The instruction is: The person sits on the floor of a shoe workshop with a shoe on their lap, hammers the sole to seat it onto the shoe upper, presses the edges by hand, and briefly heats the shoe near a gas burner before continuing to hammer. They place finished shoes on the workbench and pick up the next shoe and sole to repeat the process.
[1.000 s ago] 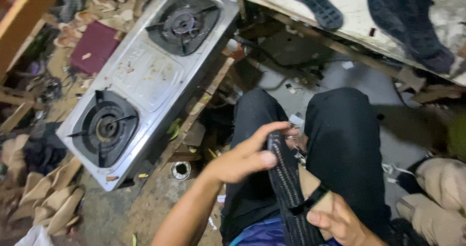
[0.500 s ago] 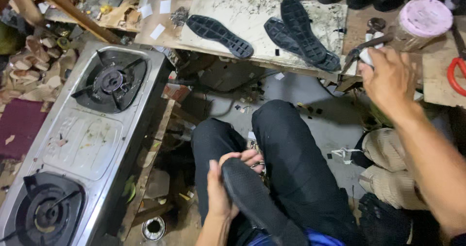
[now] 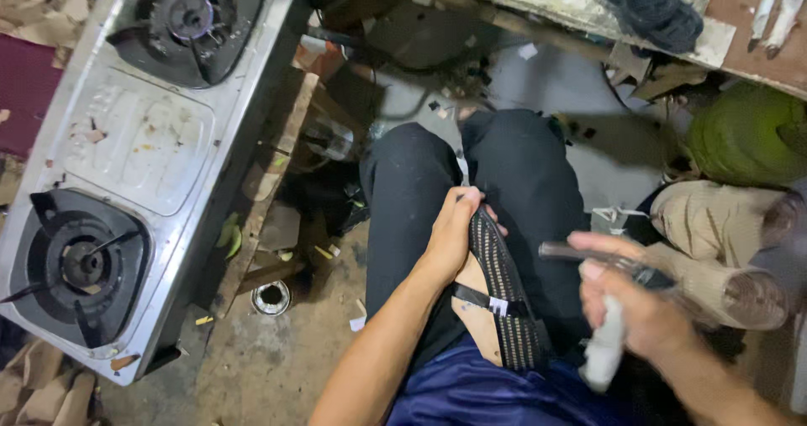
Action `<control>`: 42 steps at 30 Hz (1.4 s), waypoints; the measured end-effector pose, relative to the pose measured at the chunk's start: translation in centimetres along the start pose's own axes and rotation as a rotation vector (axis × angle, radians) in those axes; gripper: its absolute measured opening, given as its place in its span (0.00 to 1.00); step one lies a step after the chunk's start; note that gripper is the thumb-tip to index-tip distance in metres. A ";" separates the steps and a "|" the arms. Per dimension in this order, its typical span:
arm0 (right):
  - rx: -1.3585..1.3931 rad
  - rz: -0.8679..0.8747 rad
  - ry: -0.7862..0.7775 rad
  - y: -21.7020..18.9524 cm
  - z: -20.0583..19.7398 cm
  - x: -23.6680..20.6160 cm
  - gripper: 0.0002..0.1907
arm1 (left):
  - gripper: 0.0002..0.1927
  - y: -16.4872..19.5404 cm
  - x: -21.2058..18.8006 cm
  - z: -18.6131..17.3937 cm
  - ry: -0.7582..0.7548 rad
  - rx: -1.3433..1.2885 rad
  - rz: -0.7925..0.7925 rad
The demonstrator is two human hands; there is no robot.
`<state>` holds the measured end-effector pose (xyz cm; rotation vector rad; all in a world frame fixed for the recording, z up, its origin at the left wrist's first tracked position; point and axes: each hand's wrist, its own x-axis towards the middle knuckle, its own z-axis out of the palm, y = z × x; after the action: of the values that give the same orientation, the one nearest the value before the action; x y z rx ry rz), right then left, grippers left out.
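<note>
Sole (image 3: 504,296): on my lap, my left hand (image 3: 450,233) pinching its 12 o'clock tip.
Right hand (image 3: 626,304): closed around a tube (image 3: 603,355), blurred nozzle toward 9 o'clock.
Risk: I judge loose pinch lets it slide floorward.

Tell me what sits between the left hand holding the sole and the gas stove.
In the head view, the person's black-trousered leg and a wooden plank lie between the left hand, gripping the shoe sole, and the gas stove.
</note>
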<state>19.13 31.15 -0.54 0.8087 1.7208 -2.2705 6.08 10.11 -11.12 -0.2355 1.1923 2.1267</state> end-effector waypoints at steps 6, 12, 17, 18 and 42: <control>-0.371 0.048 0.086 1.6 2.3 0.9 0.16 | 0.19 1.8 2.7 1.7 0.100 0.311 -0.002; -0.261 -0.103 0.095 1.6 1.7 4.2 0.15 | 0.19 3.4 5.1 2.0 0.104 0.496 -0.041; -0.111 0.067 0.050 1.1 1.5 6.7 0.15 | 0.17 3.6 5.5 1.6 0.070 0.483 -0.057; -0.023 0.127 0.098 0.9 1.8 7.1 0.15 | 0.17 3.6 5.4 1.5 0.060 0.485 -0.052; -0.275 0.427 -0.115 -2.8 1.9 12.5 0.16 | 0.14 4.9 4.3 1.8 0.009 0.523 -0.083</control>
<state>6.81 32.50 -4.36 0.8658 1.5797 -1.7255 -0.03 11.90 -8.71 -0.0555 1.6603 1.6727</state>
